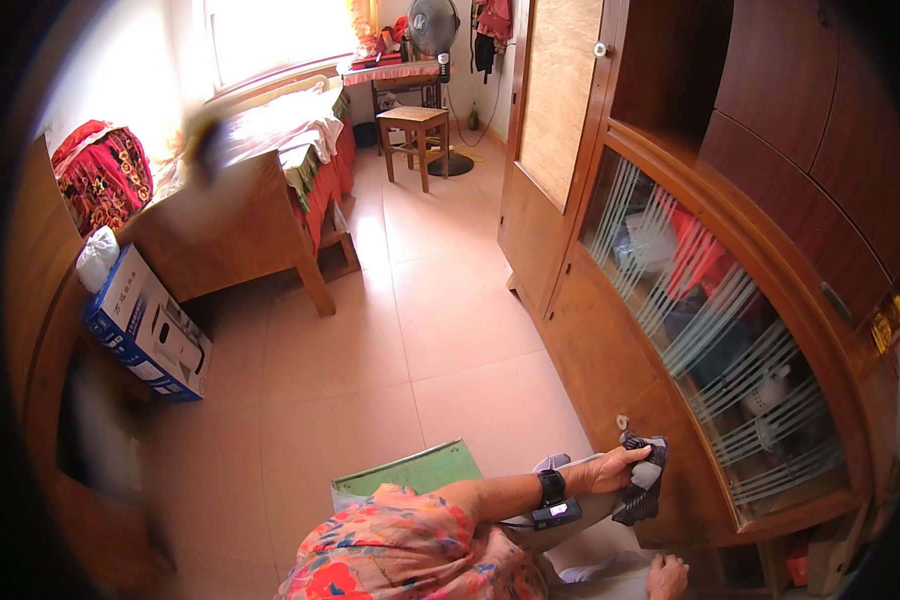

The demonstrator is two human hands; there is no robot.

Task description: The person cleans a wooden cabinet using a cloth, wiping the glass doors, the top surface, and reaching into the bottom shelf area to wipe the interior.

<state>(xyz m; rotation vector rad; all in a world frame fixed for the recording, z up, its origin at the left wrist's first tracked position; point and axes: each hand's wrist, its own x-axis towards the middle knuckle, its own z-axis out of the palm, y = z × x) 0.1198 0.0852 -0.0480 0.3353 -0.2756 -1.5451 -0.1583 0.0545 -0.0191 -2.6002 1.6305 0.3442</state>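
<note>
My left hand (615, 466) grips a crumpled dark grey cloth with lighter patches (646, 480), held beside the wooden cabinet's lower door (607, 352). Whether the cloth touches the wood I cannot tell. A round pale knob (622, 422) sits just above the cloth. A black strap (550, 487) with a small device circles my left wrist. My right hand (667, 576) is low near my knee, fingers curled; its inner side is hidden. My legs in light trousers (607, 574) point towards the cabinet.
A green box-like object (420, 471) stands beside me. Striped glass doors (712, 337) front the cabinet. At left are an appliance carton (150, 326) and a wooden bed (225, 232). Farther back stand a wooden stool (414, 116) and a fan (433, 26). Pinkish tiles (330, 345) cover the floor.
</note>
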